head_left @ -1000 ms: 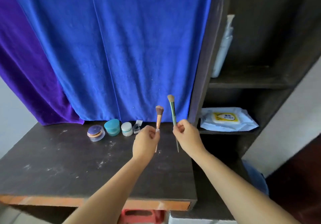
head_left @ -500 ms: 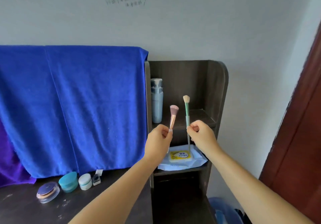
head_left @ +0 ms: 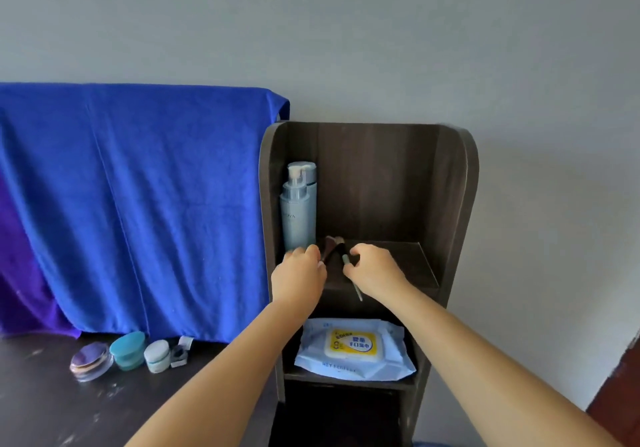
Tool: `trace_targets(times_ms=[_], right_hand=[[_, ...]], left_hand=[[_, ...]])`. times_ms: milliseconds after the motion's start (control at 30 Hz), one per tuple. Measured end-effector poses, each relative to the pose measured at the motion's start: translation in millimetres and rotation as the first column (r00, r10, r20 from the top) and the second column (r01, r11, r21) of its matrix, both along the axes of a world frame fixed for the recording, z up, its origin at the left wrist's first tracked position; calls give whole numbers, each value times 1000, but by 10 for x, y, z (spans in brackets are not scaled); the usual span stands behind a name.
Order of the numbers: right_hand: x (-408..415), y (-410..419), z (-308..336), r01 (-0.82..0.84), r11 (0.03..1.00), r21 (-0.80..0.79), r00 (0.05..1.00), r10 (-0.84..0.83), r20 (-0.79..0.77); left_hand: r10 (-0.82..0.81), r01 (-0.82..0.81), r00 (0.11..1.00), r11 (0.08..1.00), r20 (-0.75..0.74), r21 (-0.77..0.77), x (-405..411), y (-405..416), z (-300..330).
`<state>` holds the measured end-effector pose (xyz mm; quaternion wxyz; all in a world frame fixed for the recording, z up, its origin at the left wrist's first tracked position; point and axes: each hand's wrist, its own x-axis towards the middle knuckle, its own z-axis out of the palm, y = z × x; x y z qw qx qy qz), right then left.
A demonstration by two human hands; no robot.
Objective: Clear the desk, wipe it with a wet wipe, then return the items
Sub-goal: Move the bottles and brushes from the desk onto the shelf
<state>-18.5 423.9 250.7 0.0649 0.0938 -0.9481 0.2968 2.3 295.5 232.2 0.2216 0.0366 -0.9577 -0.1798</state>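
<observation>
Reaching into the upper shelf (head_left: 408, 266) of the dark wooden cubby, a person sets down two makeup brushes, one per hand. The right hand (head_left: 375, 270) pinches the green-handled brush (head_left: 347, 262) at mid-handle; its long axis runs diagonally, bristles up and toward the back-left, handle tail poking down past the shelf's front edge. The left hand (head_left: 299, 273) has fingers curled round the pink brush (head_left: 327, 249), bristle end just beside the green brush's and near the pump bottle (head_left: 298, 209) at the shelf's left wall. Both heads seem at or just above the shelf board; contact can't be confirmed. Likely next: lay both flat w/ handles pushed further in, since the green tail overhangs. Still on the desk (head_left: 52, 408): four small jars (head_left: 128, 351) by the blue cloth (head_left: 138, 204). Wet wipes pack (head_left: 353, 346) sits untouched one shelf below, approx. under the hands.
</observation>
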Motion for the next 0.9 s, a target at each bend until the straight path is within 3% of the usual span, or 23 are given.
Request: trace_targets(times_ms=[133, 300, 433, 633, 900], right_hand=[[-57, -32, -58, -25, 994, 104, 999, 30, -44], [-116, -16, -92, -69, 996, 59, 992, 75, -103], [-171, -86, -122, -123, 992, 35, 982, 127, -136], [-277, -212, -171, -152, 988, 34, 974, 155, -162], [-336, -206, -224, -171, 985, 37, 963, 175, -203]], left_hand=[[24, -24, 1000, 1000, -5, 12, 16, 9, -22], [21, -20, 998, 1000, -64, 15, 278, -29, -169], [2, 11, 995, 990, -96, 139, 376, -78, -272], [-30, 41, 995, 993, -96, 110, 245, -126, -238], [-51, 96, 985, 956, -166, 276, 306, -272, -350]])
